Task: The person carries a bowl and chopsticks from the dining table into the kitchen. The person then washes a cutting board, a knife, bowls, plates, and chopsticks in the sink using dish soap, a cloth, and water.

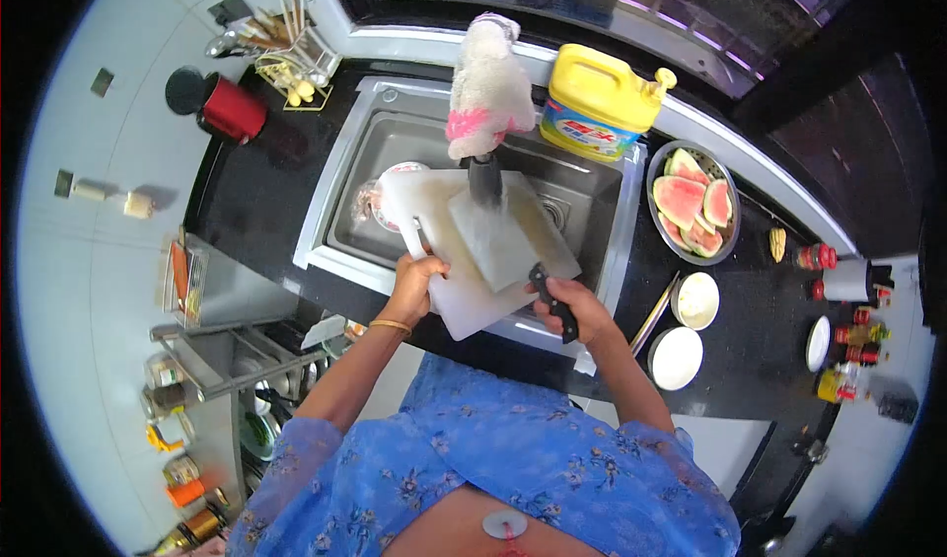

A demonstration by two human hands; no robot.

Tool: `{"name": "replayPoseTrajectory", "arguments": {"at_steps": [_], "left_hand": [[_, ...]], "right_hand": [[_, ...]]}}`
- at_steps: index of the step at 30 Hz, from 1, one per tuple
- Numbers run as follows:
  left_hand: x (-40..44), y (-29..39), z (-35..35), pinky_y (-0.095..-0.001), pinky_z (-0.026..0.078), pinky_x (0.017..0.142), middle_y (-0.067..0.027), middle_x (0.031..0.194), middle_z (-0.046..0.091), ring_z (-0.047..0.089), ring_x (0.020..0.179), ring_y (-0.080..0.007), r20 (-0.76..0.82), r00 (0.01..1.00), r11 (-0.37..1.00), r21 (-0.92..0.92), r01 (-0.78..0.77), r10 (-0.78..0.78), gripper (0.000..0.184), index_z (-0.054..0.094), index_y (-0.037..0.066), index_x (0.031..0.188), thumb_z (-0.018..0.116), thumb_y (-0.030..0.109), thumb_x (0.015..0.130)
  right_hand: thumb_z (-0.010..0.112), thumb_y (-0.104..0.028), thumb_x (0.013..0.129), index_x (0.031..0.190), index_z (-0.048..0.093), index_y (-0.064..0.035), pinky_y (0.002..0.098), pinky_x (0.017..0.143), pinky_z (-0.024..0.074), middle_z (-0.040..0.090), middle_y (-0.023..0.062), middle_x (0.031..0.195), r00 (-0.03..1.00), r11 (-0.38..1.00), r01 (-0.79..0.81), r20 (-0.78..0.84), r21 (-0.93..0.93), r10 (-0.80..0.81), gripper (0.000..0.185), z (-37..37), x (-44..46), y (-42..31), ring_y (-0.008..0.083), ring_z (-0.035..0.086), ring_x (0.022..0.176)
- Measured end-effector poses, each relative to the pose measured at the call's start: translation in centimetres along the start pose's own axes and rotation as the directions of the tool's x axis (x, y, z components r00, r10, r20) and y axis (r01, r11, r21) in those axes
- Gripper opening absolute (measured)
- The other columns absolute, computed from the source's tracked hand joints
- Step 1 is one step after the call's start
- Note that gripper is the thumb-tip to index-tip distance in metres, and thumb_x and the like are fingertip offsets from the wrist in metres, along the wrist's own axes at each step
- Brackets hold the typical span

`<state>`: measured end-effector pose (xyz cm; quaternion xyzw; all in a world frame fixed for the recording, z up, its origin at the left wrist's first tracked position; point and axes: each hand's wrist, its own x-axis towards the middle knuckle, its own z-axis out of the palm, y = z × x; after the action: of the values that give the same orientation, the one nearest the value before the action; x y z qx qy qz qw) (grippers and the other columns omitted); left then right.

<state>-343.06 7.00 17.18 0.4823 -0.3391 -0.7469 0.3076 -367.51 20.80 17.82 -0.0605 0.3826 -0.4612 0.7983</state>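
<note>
My left hand [414,286] grips the near left edge of a white cutting board [464,305], its thumb on top. The board is tilted over the sink [345,236]. In my right hand [584,312] is a cleaver [493,251], held by its black handle, with the broad blade lying over the board. Above them the faucet [484,177], wrapped in a white and pink cloth [489,88], points down at the blade; water seems to run over it. Part of a red-patterned bowl [404,168] shows behind the board, beside a crumpled pinkish thing [366,202].
A yellow detergent jug [604,98] stands behind the sink. To the right are a colander [732,236] of watermelon pieces, two white bowls [677,358] and chopsticks [655,312]. A red kettle [232,110] and a utensil rack [296,78] stand at left; a metal rack [222,374] hangs below.
</note>
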Motion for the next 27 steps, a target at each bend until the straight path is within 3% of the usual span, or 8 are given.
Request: {"name": "replayPoseTrajectory", "arguments": {"at_steps": [6,9,10,13,16,18,21,27], "left_hand": [[2.6,0.4,-0.4,-0.0274,0.044,0.063,-0.0064,0.077,0.055,0.053,0.067,-0.0156,0.101,0.994,0.996,0.086,0.034,-0.043,0.03,0.055,-0.003,0.095,0.054,0.0,0.065],[2.2,1.3,-0.6,-0.0273,0.044,0.062,-0.0065,0.077,0.055,0.053,0.066,-0.0157,0.136,0.989,0.993,0.112,0.036,-0.051,0.03,0.055,-0.004,0.095,0.054,0.0,0.065],[2.0,1.8,-0.5,-0.0272,0.044,0.062,-0.0066,0.077,0.055,0.053,0.066,-0.0157,0.134,0.99,0.991,0.133,0.029,-0.047,0.03,0.054,-0.004,0.095,0.053,0.0,0.065],[0.7,3.5,0.0,-0.0272,0.043,0.057,-0.0073,0.074,0.054,0.053,0.063,-0.016,0.132,0.99,0.993,0.111,0.036,-0.05,0.024,0.054,-0.004,0.087,0.052,-0.003,0.064],[1.2,3.2,-0.9,-0.0266,0.044,0.06,-0.0065,0.076,0.055,0.053,0.065,-0.0151,0.138,0.988,0.985,0.167,0.04,-0.063,0.023,0.056,-0.003,0.089,0.053,0.0,0.066],[1.7,2.7,-1.0,-0.0273,0.043,0.059,-0.0072,0.075,0.055,0.053,0.064,-0.0159,0.143,0.987,0.986,0.16,0.05,-0.073,0.023,0.054,-0.003,0.088,0.052,-0.002,0.065],[2.3,1.8,-0.8,-0.0271,0.043,0.059,-0.0073,0.075,0.055,0.054,0.065,-0.0157,0.158,0.984,0.982,0.179,0.057,-0.086,0.024,0.055,-0.004,0.089,0.052,-0.002,0.065],[1.5,3.0,-0.3,-0.026,0.044,0.062,-0.0067,0.077,0.056,0.054,0.066,-0.0145,0.195,0.978,0.985,0.168,0.042,-0.075,0.03,0.055,-0.005,0.096,0.052,-0.001,0.066]], "right_hand": [[0.049,-0.031,0.091,0.105,0.052,-0.0002,0.0213,0.037,0.0342,0.051,0.0031,0.066,0.991,0.994,0.086,-0.096,-0.074,-0.093,0.034,0.6,0.9,2.0,0.0086,0.045,0.045],[0.051,-0.031,0.089,0.097,0.051,-0.003,0.0249,0.036,0.0343,0.049,0.0019,0.062,0.914,0.971,0.075,-0.375,-0.225,-0.158,0.029,-2.3,2.0,2.4,0.0097,0.044,0.042],[0.051,-0.031,0.089,0.097,0.051,-0.003,0.0249,0.036,0.0343,0.049,0.0019,0.062,0.91,0.972,0.083,-0.381,-0.222,-0.165,0.029,-3.3,2.4,2.3,0.0097,0.044,0.042],[0.053,-0.024,0.088,0.087,0.047,-0.0035,0.0272,0.035,0.0349,0.049,0.0042,0.061,0.801,0.892,0.057,-0.513,-0.448,-0.308,0.021,-5.5,3.4,2.1,0.0128,0.044,0.04],[0.052,-0.023,0.088,0.092,0.048,-0.0021,0.0273,0.035,0.0344,0.049,0.0049,0.061,0.789,0.925,0.041,-0.556,-0.377,-0.262,0.021,-4.8,2.7,1.7,0.0132,0.043,0.04],[0.052,-0.022,0.088,0.096,0.049,-0.0011,0.0268,0.034,0.0334,0.049,0.0052,0.062,0.788,0.948,0.084,-0.561,-0.308,-0.252,0.023,-2.1,1.8,1.1,0.013,0.043,0.039],[0.052,-0.025,0.088,0.099,0.051,-0.0005,0.0249,0.035,0.0324,0.05,0.0051,0.063,0.924,0.966,0.183,-0.303,-0.183,-0.233,0.026,-0.2,2.2,0.8,0.0117,0.043,0.04],[0.053,-0.026,0.088,0.094,0.052,-0.003,0.0256,0.035,0.0318,0.05,0.0033,0.062,0.906,0.963,0.162,-0.354,-0.215,-0.231,0.024,-2.1,3.8,1.3,0.0111,0.043,0.04]]}}
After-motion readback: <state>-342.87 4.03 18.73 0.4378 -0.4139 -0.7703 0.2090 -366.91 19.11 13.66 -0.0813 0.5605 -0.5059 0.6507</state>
